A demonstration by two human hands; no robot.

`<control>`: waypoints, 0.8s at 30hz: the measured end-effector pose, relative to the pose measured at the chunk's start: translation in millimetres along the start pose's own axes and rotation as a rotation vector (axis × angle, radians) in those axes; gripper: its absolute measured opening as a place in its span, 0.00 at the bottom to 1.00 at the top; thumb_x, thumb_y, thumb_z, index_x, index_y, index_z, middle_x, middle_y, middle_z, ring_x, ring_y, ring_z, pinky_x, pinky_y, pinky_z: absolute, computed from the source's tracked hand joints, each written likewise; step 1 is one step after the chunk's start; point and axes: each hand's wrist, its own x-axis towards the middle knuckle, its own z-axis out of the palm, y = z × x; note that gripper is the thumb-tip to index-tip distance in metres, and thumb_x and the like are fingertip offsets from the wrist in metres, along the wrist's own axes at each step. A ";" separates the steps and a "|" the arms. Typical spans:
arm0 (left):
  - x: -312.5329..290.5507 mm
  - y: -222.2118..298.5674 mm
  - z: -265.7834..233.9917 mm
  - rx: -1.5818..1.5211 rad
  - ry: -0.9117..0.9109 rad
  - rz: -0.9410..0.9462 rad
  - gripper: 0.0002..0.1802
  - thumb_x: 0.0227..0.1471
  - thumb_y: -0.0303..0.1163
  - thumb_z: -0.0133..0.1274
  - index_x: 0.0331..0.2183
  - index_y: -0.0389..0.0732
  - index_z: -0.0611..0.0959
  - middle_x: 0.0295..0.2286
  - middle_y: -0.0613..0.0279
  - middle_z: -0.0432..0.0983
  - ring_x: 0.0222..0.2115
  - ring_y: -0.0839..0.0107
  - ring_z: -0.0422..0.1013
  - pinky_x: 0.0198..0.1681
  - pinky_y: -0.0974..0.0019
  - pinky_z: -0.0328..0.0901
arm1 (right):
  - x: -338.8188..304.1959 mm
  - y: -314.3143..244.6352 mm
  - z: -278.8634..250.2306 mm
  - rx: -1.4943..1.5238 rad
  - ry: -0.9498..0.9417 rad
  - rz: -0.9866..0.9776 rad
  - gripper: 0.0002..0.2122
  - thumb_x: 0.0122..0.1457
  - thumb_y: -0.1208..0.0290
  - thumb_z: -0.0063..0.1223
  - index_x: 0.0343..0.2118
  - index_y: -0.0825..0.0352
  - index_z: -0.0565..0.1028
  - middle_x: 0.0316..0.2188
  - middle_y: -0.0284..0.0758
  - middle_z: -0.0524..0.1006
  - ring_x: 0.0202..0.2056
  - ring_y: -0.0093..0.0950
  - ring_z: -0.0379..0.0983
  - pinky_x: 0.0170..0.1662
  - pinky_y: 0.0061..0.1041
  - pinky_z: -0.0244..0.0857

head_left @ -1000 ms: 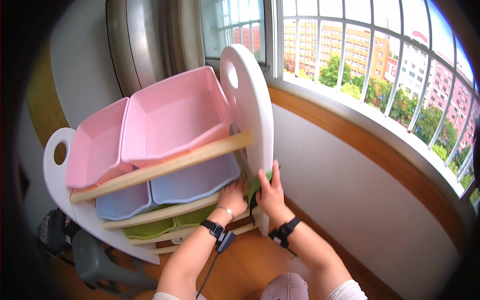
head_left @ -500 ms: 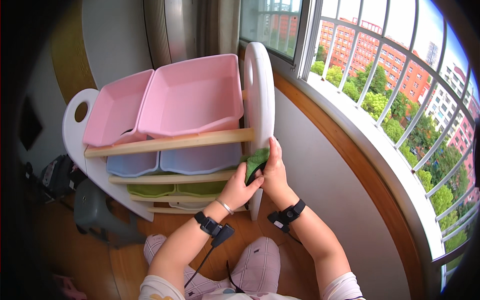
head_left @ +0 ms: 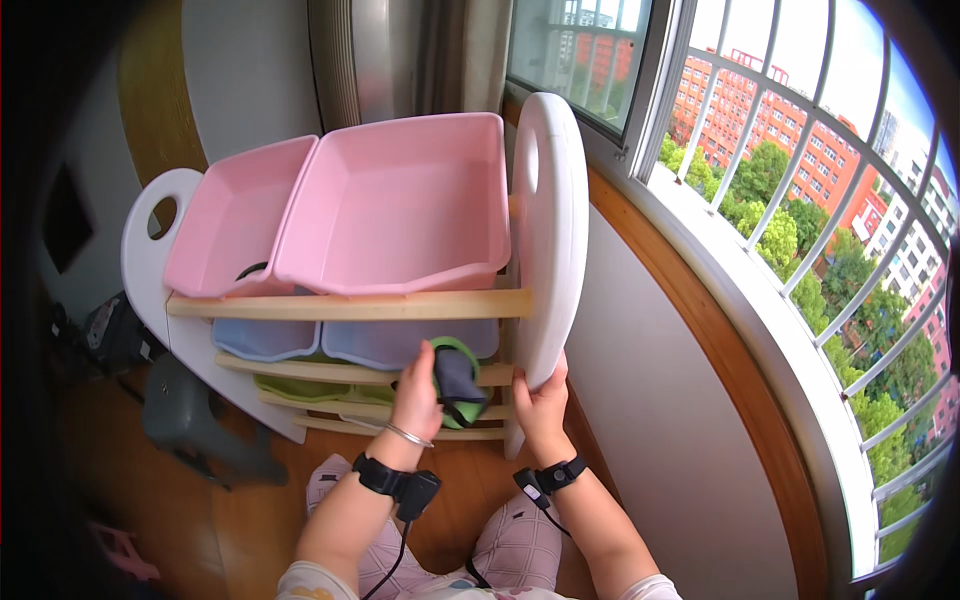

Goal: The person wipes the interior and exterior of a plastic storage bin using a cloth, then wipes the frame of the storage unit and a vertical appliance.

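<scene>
In front of the shelf's lower rails, my left hand (head_left: 415,405) is closed on a soft green and dark grey cloth piece (head_left: 459,383) with a black strap-like edge. Its exact kind I cannot make out. My right hand (head_left: 543,408) grips the front edge of the white side panel (head_left: 553,240), with the thumb on its inner side. The toy storage rack carries two pink bins (head_left: 400,200) on top. Below the wooden rail (head_left: 350,305) sit blue bins (head_left: 400,343), and green bins (head_left: 295,388) show lower down.
A grey stool (head_left: 195,420) stands at the left of the rack, near dark bags (head_left: 120,335). On the right, a wall with a wooden ledge (head_left: 700,285) and a barred window runs close to the panel. A small dark curved thing (head_left: 252,269) lies in the left pink bin.
My left hand has drawn the green cloth piece away from the side panel, to the left. My right hand has let go of the cloth and moved lower, onto the panel's edge.
</scene>
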 end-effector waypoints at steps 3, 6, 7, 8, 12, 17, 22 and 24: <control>7.0 -2.0 20.0 -0.139 -0.354 -0.016 0.19 0.62 0.44 0.40 0.39 0.39 0.77 0.36 0.66 0.76 0.38 0.71 0.69 0.44 0.65 0.62 | 6.1 3.1 3.6 -0.033 -0.012 -0.124 0.33 0.48 0.71 0.64 0.57 0.66 0.60 0.46 0.47 0.73 0.43 0.43 0.73 0.46 0.34 0.67; 15.3 -19.8 35.6 -0.381 -0.631 -0.133 0.19 0.61 0.39 0.37 0.47 0.40 0.74 0.45 0.64 0.73 0.48 0.68 0.66 0.56 0.61 0.56 | 6.5 16.0 13.3 -0.067 0.060 -0.201 0.33 0.49 0.70 0.64 0.57 0.66 0.60 0.47 0.46 0.73 0.44 0.45 0.72 0.47 0.36 0.67; 14.3 -35.2 41.0 -0.339 -0.484 -0.112 0.18 0.61 0.36 0.39 0.47 0.39 0.74 0.46 0.64 0.73 0.47 0.67 0.66 0.56 0.61 0.57 | 6.6 19.8 15.4 -0.055 0.065 -0.209 0.33 0.48 0.70 0.64 0.57 0.66 0.60 0.47 0.46 0.73 0.44 0.45 0.72 0.47 0.36 0.67; 19.6 -53.5 51.3 -0.191 -0.438 0.000 0.16 0.60 0.34 0.42 0.48 0.39 0.74 0.45 0.65 0.72 0.47 0.69 0.66 0.55 0.63 0.59 | 8.8 26.7 14.3 -0.030 -0.002 -0.129 0.33 0.47 0.72 0.63 0.57 0.65 0.60 0.48 0.46 0.73 0.44 0.45 0.72 0.47 0.36 0.67; 30.9 -65.0 55.5 0.649 -0.356 0.353 0.13 0.59 0.29 0.42 0.40 0.33 0.77 0.36 0.64 0.75 0.39 0.72 0.69 0.45 0.68 0.65 | 9.0 16.9 11.9 -0.107 0.124 -0.179 0.33 0.45 0.79 0.58 0.57 0.65 0.61 0.49 0.44 0.72 0.44 0.44 0.72 0.46 0.36 0.67; 95.4 -80.0 56.4 0.446 -0.386 0.226 0.15 0.61 0.38 0.41 0.37 0.36 0.77 0.33 0.64 0.74 0.33 0.74 0.69 0.36 0.67 0.68 | 10.4 11.0 13.1 -0.130 0.119 -0.181 0.34 0.43 0.81 0.57 0.57 0.66 0.60 0.50 0.44 0.71 0.44 0.44 0.72 0.47 0.36 0.67; 118.6 -103.2 77.1 0.426 -0.280 0.037 0.15 0.62 0.39 0.40 0.42 0.39 0.74 0.35 0.62 0.75 0.34 0.72 0.71 0.36 0.69 0.69 | 9.9 17.3 2.6 -0.168 0.167 -0.141 0.32 0.47 0.81 0.56 0.58 0.65 0.60 0.47 0.44 0.73 0.42 0.43 0.72 0.46 0.36 0.67; 153.7 -106.9 68.3 0.412 -0.274 0.062 0.18 0.64 0.39 0.37 0.46 0.38 0.73 0.40 0.57 0.74 0.39 0.68 0.72 0.41 0.67 0.69 | 12.6 8.6 8.6 -0.118 0.150 -0.112 0.30 0.49 0.80 0.55 0.58 0.65 0.61 0.45 0.44 0.74 0.42 0.43 0.72 0.45 0.35 0.68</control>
